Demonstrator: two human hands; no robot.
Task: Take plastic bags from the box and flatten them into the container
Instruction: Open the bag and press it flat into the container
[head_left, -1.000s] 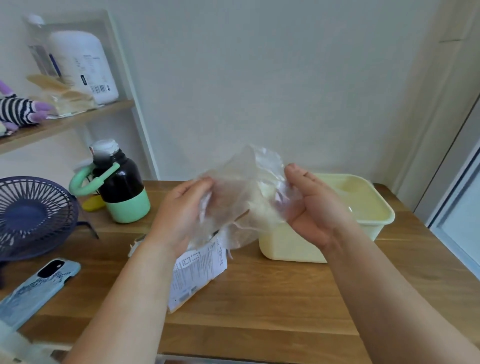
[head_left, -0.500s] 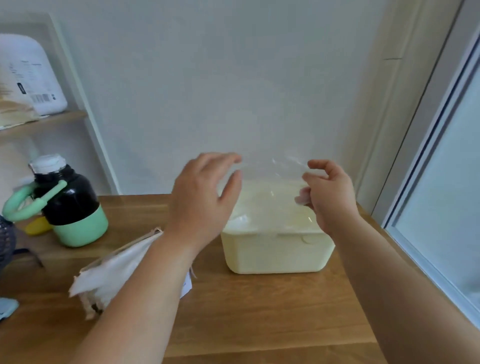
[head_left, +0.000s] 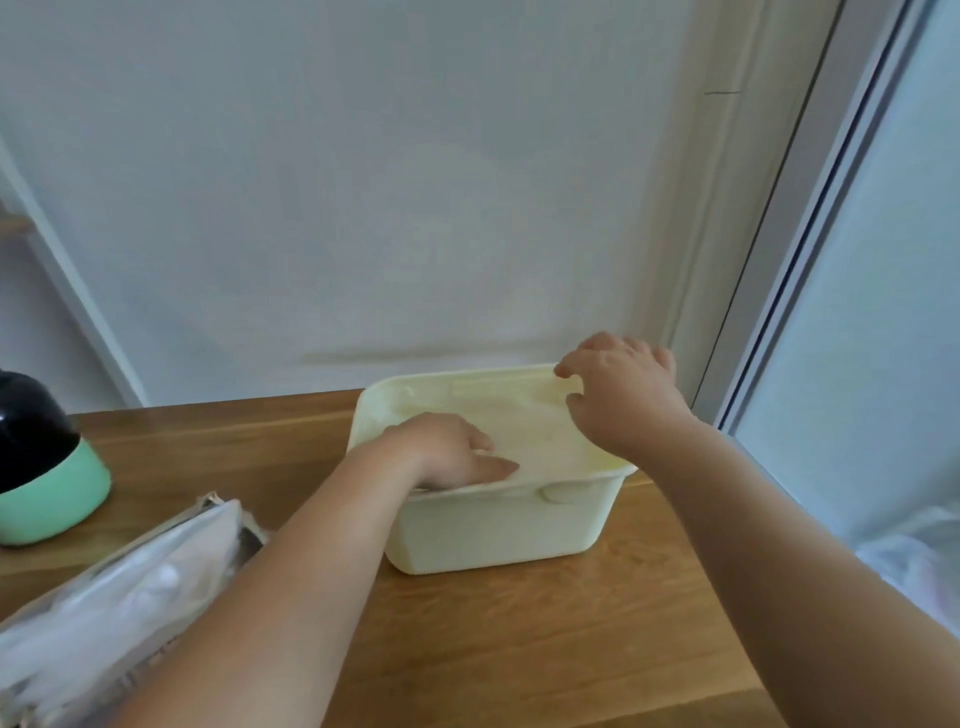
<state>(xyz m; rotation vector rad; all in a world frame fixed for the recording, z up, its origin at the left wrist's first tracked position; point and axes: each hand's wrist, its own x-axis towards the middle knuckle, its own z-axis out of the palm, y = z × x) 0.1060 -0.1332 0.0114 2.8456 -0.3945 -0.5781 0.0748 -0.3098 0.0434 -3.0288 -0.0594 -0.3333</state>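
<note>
A clear plastic bag (head_left: 524, 431) lies spread across the open top of the pale yellow container (head_left: 498, 530) on the wooden table. My left hand (head_left: 447, 452) is down at the container's near left side, thumb and bent fingers pinching the bag's edge. My right hand (head_left: 618, 395) is at the far right corner, its curled fingers holding the bag's other edge at the rim. The box (head_left: 130, 597) with several more white and clear bags lies at the lower left, partly under my left forearm.
A black bottle with a green base (head_left: 47, 467) stands at the left on the table (head_left: 519, 639). The wall is close behind the container. A glass door frame (head_left: 789, 260) runs along the right, with a white bag (head_left: 914, 561) beyond the table's right edge.
Both hands have lowered the stretched bag from above the container down onto its opening. The view has shifted right and closer, so the box now sits at the lower left.
</note>
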